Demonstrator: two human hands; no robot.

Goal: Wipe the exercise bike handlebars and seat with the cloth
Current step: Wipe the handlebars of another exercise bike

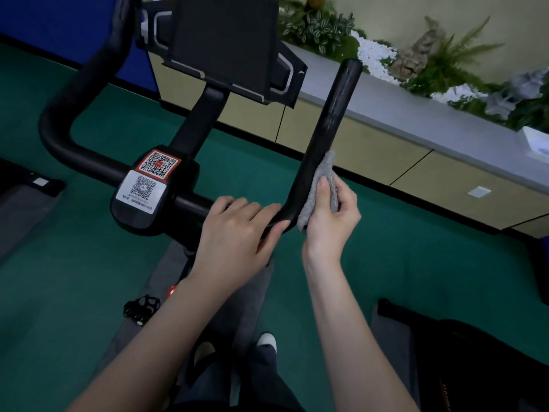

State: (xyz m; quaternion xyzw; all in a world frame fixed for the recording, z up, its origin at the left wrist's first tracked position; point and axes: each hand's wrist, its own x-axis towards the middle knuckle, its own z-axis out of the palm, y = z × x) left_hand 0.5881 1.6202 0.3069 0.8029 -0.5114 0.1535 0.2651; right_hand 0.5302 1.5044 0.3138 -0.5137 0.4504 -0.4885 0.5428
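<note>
The black handlebar (326, 138) has its right arm running long-axis up and away, tip toward the planter ledge (416, 114). The right hand (332, 218) pinches a fuzzy grey cloth (322, 185) against that arm's outer side near the bend. The left hand (237, 227) wraps the bend, fingers curled over. Green floor (89, 263) lies open all around.

- Your handlebars (329, 126) are black and glossy, a U-shaped tube with both ends rising away from you; the right arm tilts up and to the right.
- Your cloth (319, 185) is grey and fluffy, bunched and pressed against the right arm's outer side, just above its bend.
- The seat is out of sight.
</note>
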